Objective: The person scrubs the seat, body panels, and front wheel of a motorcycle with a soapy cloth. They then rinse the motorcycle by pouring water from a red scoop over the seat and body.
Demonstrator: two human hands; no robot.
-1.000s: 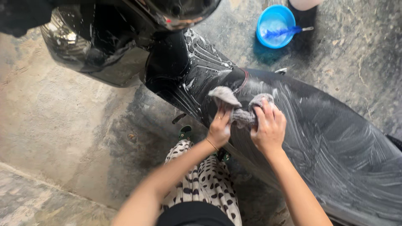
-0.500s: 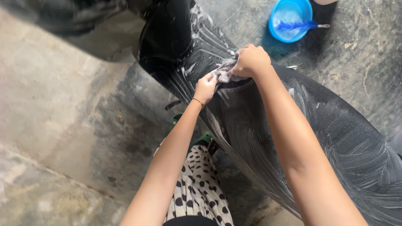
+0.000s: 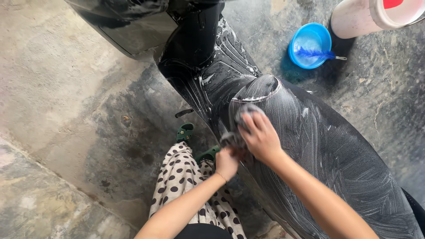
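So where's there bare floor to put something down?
Bare concrete floor lies left of the scooter. It is crowded upper right, where the blue basin and pale bucket stand, and on the seat, where both hands, left hand and right hand, hold the grey cloth.

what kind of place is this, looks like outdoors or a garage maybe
Probably an outdoor yard or driveway used for washing: bare, stained, wet concrete floor, a soapy black scooter that both hands rub with a grey cloth, and a blue basin with a brush beside a pale bucket. No roof or walls show.
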